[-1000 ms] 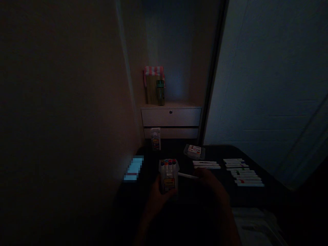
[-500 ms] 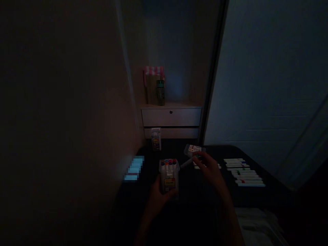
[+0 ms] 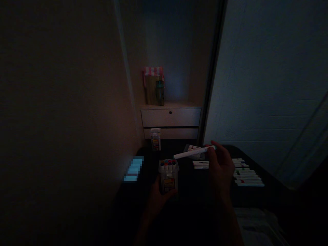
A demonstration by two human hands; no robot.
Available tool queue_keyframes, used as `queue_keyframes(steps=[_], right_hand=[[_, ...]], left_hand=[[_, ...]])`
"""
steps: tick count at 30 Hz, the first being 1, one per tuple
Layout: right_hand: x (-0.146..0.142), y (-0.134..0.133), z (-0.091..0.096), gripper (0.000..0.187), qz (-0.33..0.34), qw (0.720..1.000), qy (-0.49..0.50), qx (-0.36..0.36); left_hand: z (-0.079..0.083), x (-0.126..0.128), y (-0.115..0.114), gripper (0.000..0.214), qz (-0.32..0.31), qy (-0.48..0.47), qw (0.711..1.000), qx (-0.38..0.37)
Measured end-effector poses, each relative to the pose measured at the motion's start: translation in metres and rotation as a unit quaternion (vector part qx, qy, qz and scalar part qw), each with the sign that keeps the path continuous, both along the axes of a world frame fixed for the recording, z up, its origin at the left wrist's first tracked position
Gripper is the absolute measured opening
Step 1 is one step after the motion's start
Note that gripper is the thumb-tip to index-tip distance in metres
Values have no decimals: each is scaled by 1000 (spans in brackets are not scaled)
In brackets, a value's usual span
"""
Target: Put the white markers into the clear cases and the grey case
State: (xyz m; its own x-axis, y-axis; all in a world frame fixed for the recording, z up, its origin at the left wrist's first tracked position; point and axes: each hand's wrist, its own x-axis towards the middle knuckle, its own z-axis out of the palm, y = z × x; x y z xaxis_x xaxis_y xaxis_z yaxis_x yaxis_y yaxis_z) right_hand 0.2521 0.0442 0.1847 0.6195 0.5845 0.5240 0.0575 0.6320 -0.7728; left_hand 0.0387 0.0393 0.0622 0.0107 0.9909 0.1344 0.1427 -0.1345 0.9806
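White cylindrical plastic marker (image 3: pixel 192 152), likely light, stiff and smooth, hangs at 2 o'clock from the translucent boxy plastic case (image 3: pixel 169 183), right hand (image 3: pixel 221 167) fingers pinching its 3 o'clock end; mid-barrel should hold steadier. The left hand (image 3: pixel 156 195) clasps the case.

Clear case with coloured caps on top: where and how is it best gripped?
Probably by its lower body, from the left, as the left hand has it. The case is upright, tall and boxy; coloured caps rise at its open top, and the right hand holds a white marker near there, so the top is best left free.
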Motion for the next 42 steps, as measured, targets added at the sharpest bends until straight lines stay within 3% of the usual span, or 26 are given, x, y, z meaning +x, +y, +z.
queue_keyframes(steps=[8, 18, 28, 35, 42], right_hand=[[-19, 4, -6, 43, 96, 992, -65, -42], [-37, 3, -6, 31, 136, 970, -194, -57], [-64, -2, -11, 25, 181, 905, -382, -45], [-76, -13, -4, 25, 164, 869, -461, -68], [-73, -17, 5, 7, 149, 838, -513, -111]], left_hand=[[2, 1, -3, 73, -7, 1, 1000, 9], [2, 2, -2, 73, -3, 17, 1000, 19], [4, 4, -2, 81, -13, -8, 999, 33], [3, 4, -2, 83, -15, -11, 999, 46], [6, 5, -4, 80, -22, -14, 999, 38]])
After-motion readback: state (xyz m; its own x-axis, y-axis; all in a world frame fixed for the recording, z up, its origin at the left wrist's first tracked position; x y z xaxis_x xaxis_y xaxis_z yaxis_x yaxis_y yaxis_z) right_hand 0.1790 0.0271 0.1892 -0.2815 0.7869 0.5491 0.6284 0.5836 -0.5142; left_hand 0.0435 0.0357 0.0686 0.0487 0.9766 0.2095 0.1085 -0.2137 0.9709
